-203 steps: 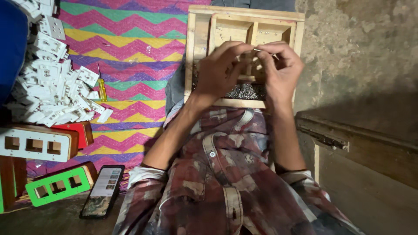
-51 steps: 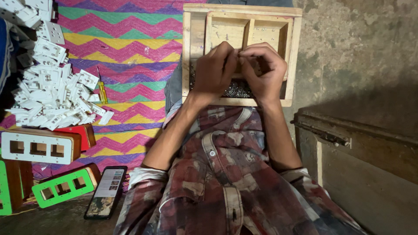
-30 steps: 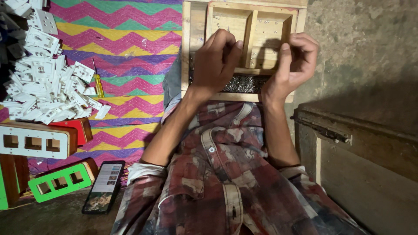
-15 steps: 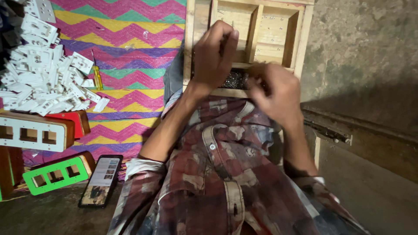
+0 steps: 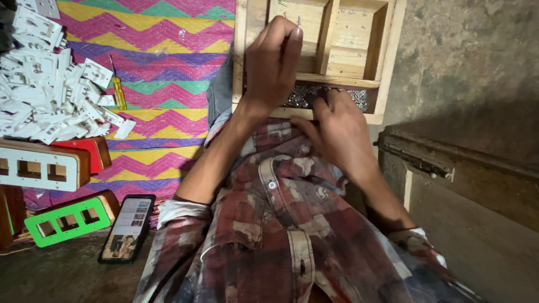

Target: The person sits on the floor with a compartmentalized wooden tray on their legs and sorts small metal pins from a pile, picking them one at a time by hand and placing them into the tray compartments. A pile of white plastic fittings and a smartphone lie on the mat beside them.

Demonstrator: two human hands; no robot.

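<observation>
— What lies at the left of the frame?
— A heap of white switch plates (image 5: 53, 92), a green frame (image 5: 67, 221), a phone (image 5: 128, 227).
— And the hands?
— Top centre, the left hand (image 5: 269, 70) pinches something small over the wooden box (image 5: 323, 56). The right hand (image 5: 337, 134), fingers loosely curled, reaches into the screws (image 5: 306, 96); its grip can't be told.

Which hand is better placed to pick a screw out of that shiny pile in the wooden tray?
Probably the right hand: its fingers already lie in the screws in the tray's near compartment. The left hand lies farther up, fingertips at an upper compartment.
</observation>
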